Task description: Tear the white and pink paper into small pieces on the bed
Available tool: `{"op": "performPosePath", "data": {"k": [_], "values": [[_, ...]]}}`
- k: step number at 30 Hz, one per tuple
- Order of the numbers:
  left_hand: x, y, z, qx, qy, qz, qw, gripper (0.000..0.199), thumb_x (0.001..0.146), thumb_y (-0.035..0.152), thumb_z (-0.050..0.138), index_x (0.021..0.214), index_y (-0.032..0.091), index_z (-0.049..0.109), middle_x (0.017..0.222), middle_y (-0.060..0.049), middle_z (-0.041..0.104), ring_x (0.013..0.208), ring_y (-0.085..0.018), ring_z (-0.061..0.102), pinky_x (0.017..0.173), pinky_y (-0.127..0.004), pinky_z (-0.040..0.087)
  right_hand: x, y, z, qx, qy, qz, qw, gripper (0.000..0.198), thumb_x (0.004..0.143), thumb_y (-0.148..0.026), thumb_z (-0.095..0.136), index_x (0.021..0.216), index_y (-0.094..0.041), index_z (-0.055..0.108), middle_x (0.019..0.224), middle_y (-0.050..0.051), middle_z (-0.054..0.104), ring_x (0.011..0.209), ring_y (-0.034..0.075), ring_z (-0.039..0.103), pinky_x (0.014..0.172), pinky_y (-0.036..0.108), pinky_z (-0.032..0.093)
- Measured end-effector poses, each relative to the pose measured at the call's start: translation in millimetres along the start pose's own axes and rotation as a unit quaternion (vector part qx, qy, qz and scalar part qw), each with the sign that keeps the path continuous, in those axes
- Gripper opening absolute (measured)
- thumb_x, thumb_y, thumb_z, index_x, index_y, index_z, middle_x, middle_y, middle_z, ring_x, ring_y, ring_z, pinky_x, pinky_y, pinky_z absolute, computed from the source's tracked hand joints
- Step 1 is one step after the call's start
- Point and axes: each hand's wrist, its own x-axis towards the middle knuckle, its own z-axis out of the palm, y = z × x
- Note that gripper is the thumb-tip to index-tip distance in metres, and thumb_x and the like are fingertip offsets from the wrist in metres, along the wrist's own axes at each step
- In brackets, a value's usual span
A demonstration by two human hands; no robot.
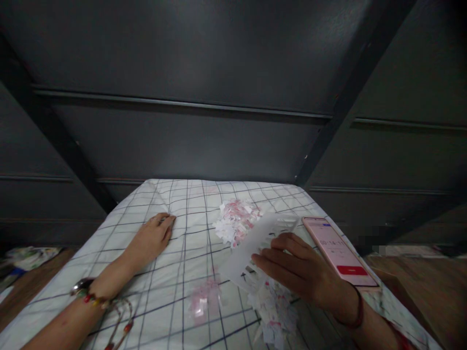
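Note:
My right hand (pixel 297 267) grips a thin white sheet (pixel 250 245) with a row of dark marks or cut-out slots along one side. The sheet tilts over the table, its lower edge near a pile of white and pink paper scraps (pixel 275 311). Behind it lies a second heap of white and pink scraps (pixel 235 221), partly covered by the sheet. My left hand (pixel 156 236) rests on the checked cloth with relaxed fingers and nothing in it. Between the hands, nearer me, sit some clear pinkish plastic pieces (pixel 204 301).
A pink-framed phone (pixel 339 253) showing a running timer and a red button lies right of my right hand. The white checked cloth (pixel 182 214) covers the table, which meets a dark panelled wall (pixel 204 141). A beaded bracelet (pixel 89 296) with a loose cord circles my left wrist.

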Motion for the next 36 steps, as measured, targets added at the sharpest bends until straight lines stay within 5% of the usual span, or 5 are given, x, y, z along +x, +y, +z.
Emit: {"op": "performPosePath", "data": {"k": [11, 19, 29, 36], "values": [[-0.1, -0.2, -0.1, 0.001, 0.012, -0.003, 1.0, 0.04, 0.084, 0.027, 0.03, 0.109, 0.009, 0.055, 0.11, -0.017, 0.056, 0.096, -0.026, 0.055, 0.089, -0.041, 0.044, -2.9, 0.0, -1.0, 0.028, -0.005, -0.001, 1.0, 0.015, 0.088, -0.008, 0.046, 0.093, -0.011, 0.06, 0.082, 0.004, 0.067, 0.078, 0.015, 0.052, 0.07, 0.029, 0.046], [0.7, -0.7, 0.8, 0.013, 0.009, -0.004, 1.0, 0.044, 0.083, 0.027, 0.029, 0.111, 0.005, 0.056, 0.11, -0.02, 0.055, 0.096, -0.028, 0.056, 0.089, -0.042, 0.044, -18.3, 28.7, -6.4, -0.088, 0.011, 0.093, 0.992, 0.038, 0.078, 0.006, 0.035, 0.101, -0.015, 0.058, 0.081, 0.006, 0.065, 0.08, 0.019, 0.051, 0.067, 0.033, 0.048], [0.8, -1.6, 3.0, 0.018, 0.003, -0.003, 1.0, 0.047, 0.085, 0.028, 0.027, 0.113, 0.003, 0.055, 0.111, -0.021, 0.054, 0.097, -0.028, 0.055, 0.089, -0.041, 0.044, -16.9, 28.9, -5.9, -0.083, -0.044, 0.082, 0.992, 0.045, 0.068, 0.008, 0.032, 0.096, -0.015, 0.059, 0.078, 0.006, 0.064, 0.078, 0.018, 0.052, 0.067, 0.032, 0.048], [0.9, 1.8, -1.9, 0.017, -0.008, -0.013, 1.0, 0.045, 0.084, 0.027, 0.028, 0.112, 0.005, 0.055, 0.112, -0.018, 0.054, 0.097, -0.027, 0.055, 0.09, -0.04, 0.044, -17.1, 29.0, -3.5, -0.104, -0.024, 0.083, 0.991, 0.041, 0.071, 0.008, 0.033, 0.096, -0.013, 0.059, 0.078, 0.006, 0.064, 0.076, 0.018, 0.051, 0.065, 0.032, 0.048]]}}
